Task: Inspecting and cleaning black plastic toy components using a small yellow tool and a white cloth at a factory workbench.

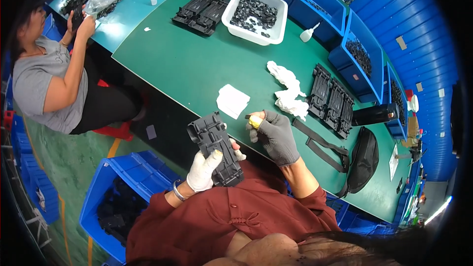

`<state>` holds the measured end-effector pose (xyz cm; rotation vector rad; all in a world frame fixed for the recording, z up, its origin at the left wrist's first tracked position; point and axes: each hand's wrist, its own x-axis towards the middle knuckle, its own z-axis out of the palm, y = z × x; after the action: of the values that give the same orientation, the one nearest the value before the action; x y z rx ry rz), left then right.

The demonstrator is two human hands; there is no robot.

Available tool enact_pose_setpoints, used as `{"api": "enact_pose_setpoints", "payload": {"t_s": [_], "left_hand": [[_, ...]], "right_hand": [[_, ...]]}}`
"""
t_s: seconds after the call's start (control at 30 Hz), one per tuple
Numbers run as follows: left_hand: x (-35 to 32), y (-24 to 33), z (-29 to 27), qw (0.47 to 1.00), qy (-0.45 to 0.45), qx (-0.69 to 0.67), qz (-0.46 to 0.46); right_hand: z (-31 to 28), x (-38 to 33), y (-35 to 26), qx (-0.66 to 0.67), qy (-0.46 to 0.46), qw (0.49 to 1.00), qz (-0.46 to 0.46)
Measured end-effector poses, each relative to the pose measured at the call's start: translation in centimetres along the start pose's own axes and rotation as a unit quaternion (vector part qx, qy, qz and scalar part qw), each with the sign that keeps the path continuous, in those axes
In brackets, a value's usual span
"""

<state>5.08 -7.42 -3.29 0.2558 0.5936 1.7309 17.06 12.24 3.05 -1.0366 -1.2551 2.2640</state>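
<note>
Left hand (202, 170), partly hidden, grips black housing (218, 148) by worktop's (182, 69) near edge; right hand (277, 137) pinches indistinct dark piece (247, 116).

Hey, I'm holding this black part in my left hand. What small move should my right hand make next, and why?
Probably bring the right hand toward the black part: it seems to pinch a small dark piece, while the left hand holds the part, with a gap between them.
</note>
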Motion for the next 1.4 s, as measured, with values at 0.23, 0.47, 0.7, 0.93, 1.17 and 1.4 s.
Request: {"api": "enact_pose_setpoints", "payload": {"t_s": [0.23, 0.47, 0.7, 0.93, 1.17, 1.4], "left_hand": [[0.8, 0.6, -0.5, 0.999, 0.022, -0.035, 0.011], [1.0, 1.0, -0.9, 0.998, 0.033, -0.05, 0.004], [1.0, 1.0, -2.1, 0.998, 0.01, -0.065, 0.013], [1.1, 0.4, -2.9, 0.995, -0.019, -0.097, 0.021], [1.6, -0.2, -3.0, 0.993, 0.002, -0.12, 0.017], [1.7, -0.1, -3.8, 0.985, -0.023, -0.171, 0.003]], "right_hand": [[0.2, 1.7, -1.4, -0.15, 0.011, 0.988, -0.042], [1.0, 4.3, -2.7, -0.5, 0.016, 0.843, -0.198], [2.3, 5.7, -2.8, -0.672, -0.002, 0.631, -0.389], [2.8, 5.8, -3.3, -0.733, -0.035, 0.496, -0.464], [2.9, 4.9, -3.6, -0.739, -0.043, 0.459, -0.492], [3.5, 3.5, -2.8, -0.644, -0.039, 0.598, -0.476]]}}
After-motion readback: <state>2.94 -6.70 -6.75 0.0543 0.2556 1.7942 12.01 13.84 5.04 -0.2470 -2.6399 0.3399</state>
